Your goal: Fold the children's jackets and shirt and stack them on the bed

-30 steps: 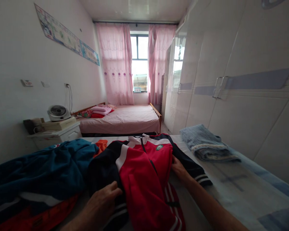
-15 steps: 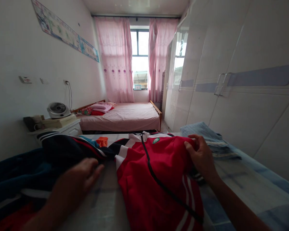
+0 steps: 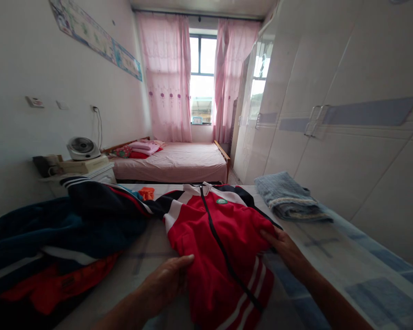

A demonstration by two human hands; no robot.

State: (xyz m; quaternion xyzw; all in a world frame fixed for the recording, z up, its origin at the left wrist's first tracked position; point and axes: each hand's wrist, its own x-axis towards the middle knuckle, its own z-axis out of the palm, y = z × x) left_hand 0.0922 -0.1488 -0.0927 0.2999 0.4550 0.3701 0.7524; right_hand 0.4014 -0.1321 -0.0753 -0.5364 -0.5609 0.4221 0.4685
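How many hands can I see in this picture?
2. The left hand is at the side of the red jacket, thumb against the cloth; the right hand holds the jacket's opposite side. Neither is fully hidden, though some fingers are.

Far wall: window (image 3: 202, 94), dark frame, bright daylight; pink curtains (image 3: 165, 73) either side, row of purple flowers low on the left one. Beneath: bed (image 3: 182, 162), pink sheet, wooden ends, pillows (image 3: 141, 149) at left end. Left wall (image 3: 17, 50): white, long printed strip (image 3: 92, 39), socket with cord. White nightstand (image 3: 105, 173) carries grey fan (image 3: 82, 147) on a box. Right side: glossy white wardrobe (image 3: 326, 169), lavender bands, metal handles. Foreground dim.
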